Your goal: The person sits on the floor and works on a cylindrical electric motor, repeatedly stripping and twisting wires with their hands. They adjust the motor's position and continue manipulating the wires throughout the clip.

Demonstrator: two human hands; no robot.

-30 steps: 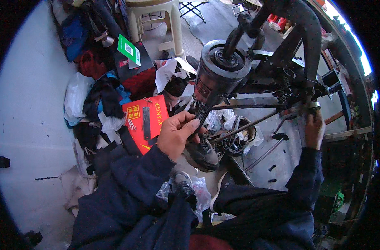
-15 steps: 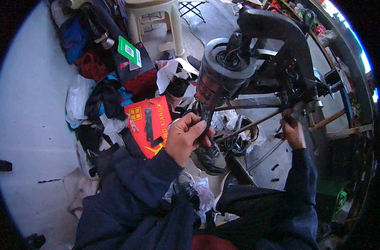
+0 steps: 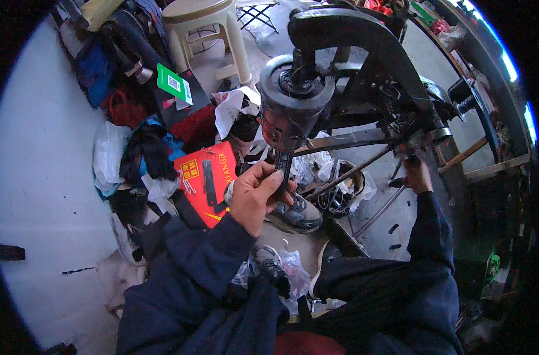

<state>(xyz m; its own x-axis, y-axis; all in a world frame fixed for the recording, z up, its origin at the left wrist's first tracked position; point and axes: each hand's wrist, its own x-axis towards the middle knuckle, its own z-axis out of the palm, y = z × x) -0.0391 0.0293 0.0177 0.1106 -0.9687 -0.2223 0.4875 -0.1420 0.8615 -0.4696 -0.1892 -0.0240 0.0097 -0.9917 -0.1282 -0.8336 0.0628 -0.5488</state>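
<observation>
A dark, heavy hand-cranked sewing machine [image 3: 364, 29] fills the upper middle, its curved arm reaching over a round drum-shaped part [image 3: 296, 89]. Just below the drum, my left hand [image 3: 255, 192] pinches a black strap [image 3: 283, 164] between thumb and fingers. The strap's upper end meets the lower side of the drum; how it is seated there is hidden. To the right, under the machine's mechanism, my right hand [image 3: 420, 176] is closed around a dark crank handle [image 3: 398, 183], somewhat blurred, with the fingers partly out of sight.
A red box [image 3: 213, 168] with a dark strip on it lies left of my left hand, beside bags and cloth. Behind stands a cream stool [image 3: 201, 18]. A shoe [image 3: 299, 214] sits under the machine; metal rods [image 3: 352, 171] cross below. Shelving lines the right.
The view has shifted, so the machine appears further left and more upright. My left hand still pinches the strap at the drum. My right hand stays at the crank, slightly lower.
</observation>
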